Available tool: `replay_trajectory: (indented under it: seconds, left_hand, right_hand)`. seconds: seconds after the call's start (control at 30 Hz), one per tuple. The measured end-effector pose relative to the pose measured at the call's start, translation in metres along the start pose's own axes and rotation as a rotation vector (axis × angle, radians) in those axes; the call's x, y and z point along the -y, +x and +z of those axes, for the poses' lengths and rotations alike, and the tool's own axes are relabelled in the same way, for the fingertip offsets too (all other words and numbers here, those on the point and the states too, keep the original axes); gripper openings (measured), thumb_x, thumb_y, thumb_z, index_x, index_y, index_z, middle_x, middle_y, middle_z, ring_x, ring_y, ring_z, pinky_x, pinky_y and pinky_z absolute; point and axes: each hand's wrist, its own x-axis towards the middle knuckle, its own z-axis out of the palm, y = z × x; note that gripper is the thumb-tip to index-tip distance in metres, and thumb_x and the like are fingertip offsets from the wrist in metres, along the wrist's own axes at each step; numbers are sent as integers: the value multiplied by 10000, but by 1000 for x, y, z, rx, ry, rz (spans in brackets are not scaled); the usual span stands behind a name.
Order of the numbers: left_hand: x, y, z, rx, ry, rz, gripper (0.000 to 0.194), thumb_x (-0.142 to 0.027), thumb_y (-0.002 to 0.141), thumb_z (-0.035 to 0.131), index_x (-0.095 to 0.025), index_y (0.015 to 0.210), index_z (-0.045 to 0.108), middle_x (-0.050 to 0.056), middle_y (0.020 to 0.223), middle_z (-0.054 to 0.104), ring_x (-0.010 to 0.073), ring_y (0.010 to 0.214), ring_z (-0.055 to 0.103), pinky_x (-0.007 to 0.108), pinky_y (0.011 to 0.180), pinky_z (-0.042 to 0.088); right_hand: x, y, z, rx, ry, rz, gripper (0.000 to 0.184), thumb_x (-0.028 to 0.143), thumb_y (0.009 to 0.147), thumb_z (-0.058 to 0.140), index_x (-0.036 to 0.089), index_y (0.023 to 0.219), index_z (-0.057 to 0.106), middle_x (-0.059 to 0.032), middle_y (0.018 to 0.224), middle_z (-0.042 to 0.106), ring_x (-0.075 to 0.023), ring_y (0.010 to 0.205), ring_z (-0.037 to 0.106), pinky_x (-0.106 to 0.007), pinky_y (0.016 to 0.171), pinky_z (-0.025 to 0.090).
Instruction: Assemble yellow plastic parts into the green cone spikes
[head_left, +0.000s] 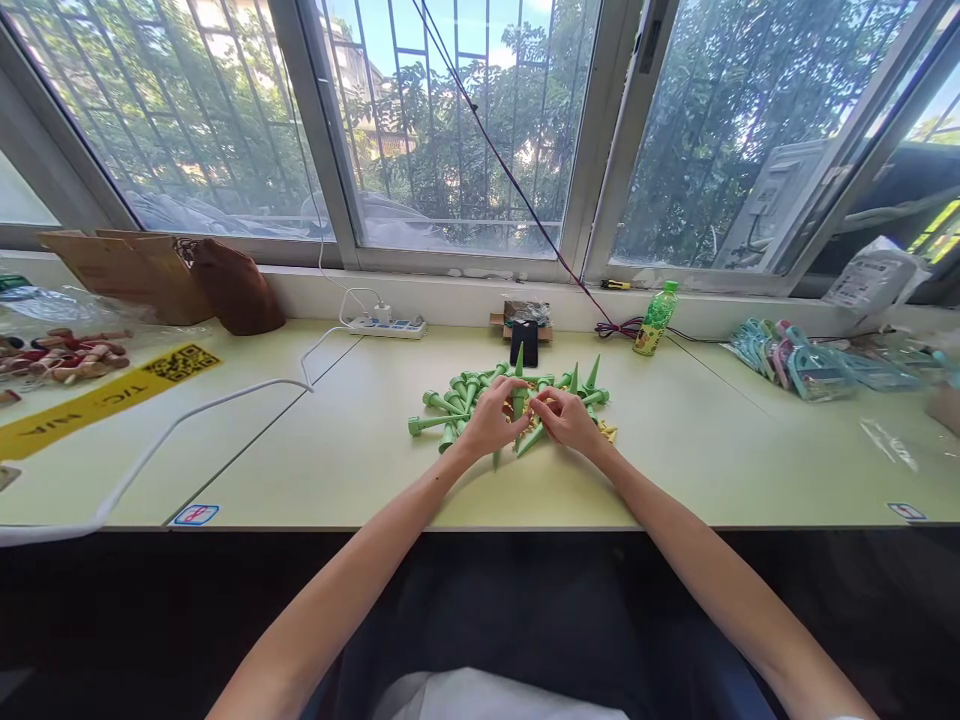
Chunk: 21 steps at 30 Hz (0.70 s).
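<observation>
A pile of green plastic spikes [457, 400] lies on the pale green table [360, 450], some pointing up. My left hand [491, 415] rests over the middle of the pile with its fingers curled round one green spike [519, 395]. My right hand [570, 420] is close beside it, fingers pinched together at a small yellowish piece [538, 405] that I cannot make out clearly. More small yellow bits [606, 432] lie just right of my right hand.
A black phone [524, 342] stands behind the pile. A green bottle [655, 318], a white power strip [386, 325] with its cable, packets at the right [795, 360], a cardboard box [120, 268], a brown pouch [232, 288] and a yellow sign [97, 400] sit around.
</observation>
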Motion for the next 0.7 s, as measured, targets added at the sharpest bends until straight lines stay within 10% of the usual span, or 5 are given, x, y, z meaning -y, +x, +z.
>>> replay_trajectory:
  seconds: [0.7]
  left_hand:
    - [4,-1,1,16,10,8,325,-151,778,638,-195,1092,568,55,1027,554,105,721,549,232,597,549]
  right_hand:
    - [-1,1,0,19,18,-1,444,627,892,535,199,776,548,41,447,496,-116,377,414,-251,417,298]
